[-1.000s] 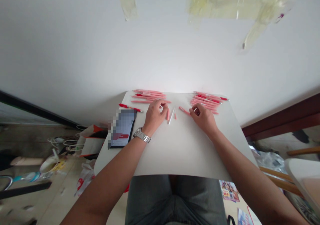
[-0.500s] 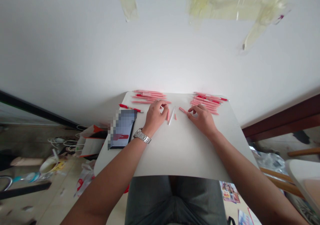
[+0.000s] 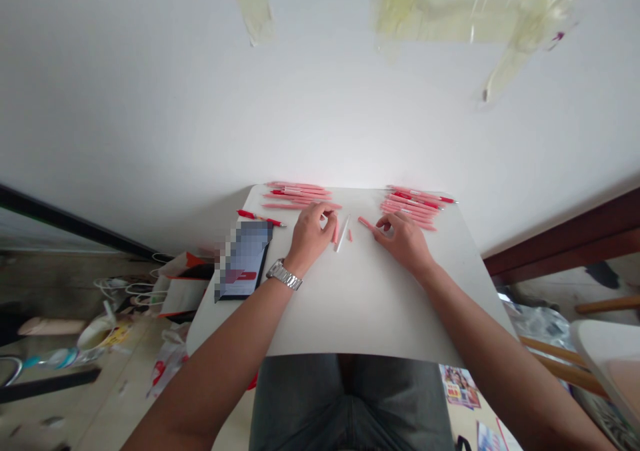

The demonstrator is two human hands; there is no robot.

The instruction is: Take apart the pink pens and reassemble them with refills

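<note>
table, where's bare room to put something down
The near half of the table, between the forearms and back to the near edge, is bare, and so is the strip right of the right hand. Crowded: both pen piles at the far edge, loose parts between it and the left hand, phone at left.

A lived-in home room is suggested — a small white table [image 3: 360, 317] is set against a plain wall [image 3: 200, 104] marked with old tape [image 3: 440, 17], and the floor is littered with shopping bags [image 3: 175, 291], a bowl [image 3: 97, 334] and magazines [image 3: 457, 384]
</note>
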